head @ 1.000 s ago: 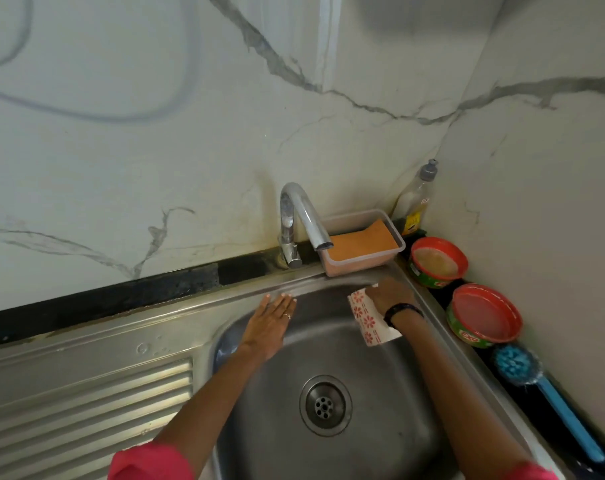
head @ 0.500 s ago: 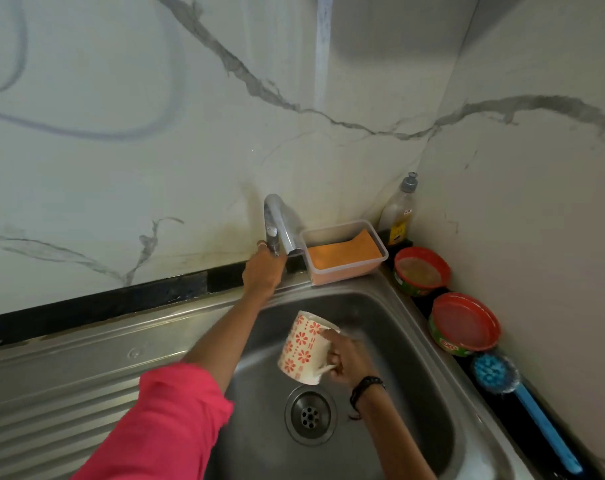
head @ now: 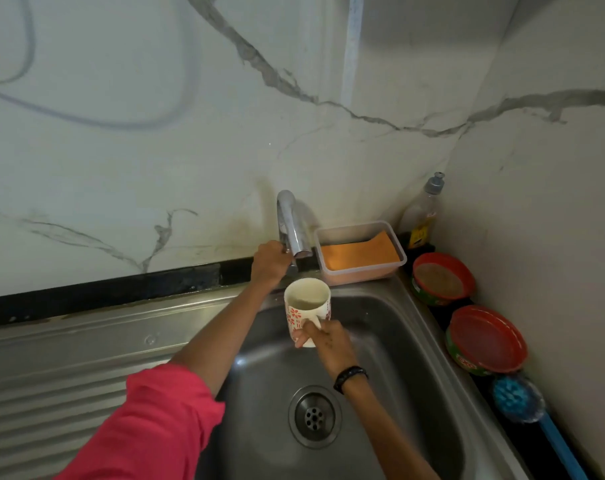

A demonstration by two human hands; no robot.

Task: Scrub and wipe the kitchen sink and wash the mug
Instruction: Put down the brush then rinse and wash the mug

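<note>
Marble walls back a steel sink. The right hand grips the mug by its handle, upright under the tap; the left hand curls round the tap's lever. Wet ceramic is likely slippery, rigid and breakable: the handle looks safest.

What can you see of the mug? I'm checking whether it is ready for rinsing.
The mug looks ceramic: white, with red flower prints outside and a plain pale inside that seems to hold a little water. It is held upright over the sink basin, mouth up, just below the tap spout. The right hand grips its handle; nothing else touches it.
</note>
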